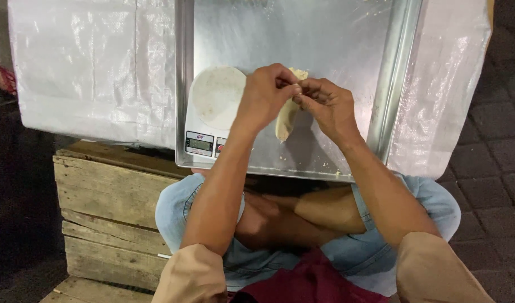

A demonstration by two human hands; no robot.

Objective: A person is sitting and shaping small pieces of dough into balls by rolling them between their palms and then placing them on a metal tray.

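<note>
Two bare hands meet above a metal tray (381,84), both pinching a pale piece of dough (286,115) that hangs down between them over the tray's near half. The left hand (264,95) is curled into a loose fist, its thumb and forefinger closed on the dough's upper edge, with the forearm rising steeply from the bent knee below. The right hand (327,104) comes in from the tray's right side, wrist cocked, its fingertips (302,90) closed on the same upper edge and touching those of the left hand. Both grips are closed on the dough.

A white kitchen scale (212,112) sits in the tray's near left corner, just left of the left hand, its round platform bare and dusted pale; the left forearm covers its lower right corner. The tray rests on white woven sheeting (89,62), which drapes over a wooden crate (106,196) at the tray's near left.

Much of the dough's top is hidden behind the fingers, so its full shape cannot be made out. The tray's far edge is cut off by the frame.
</note>
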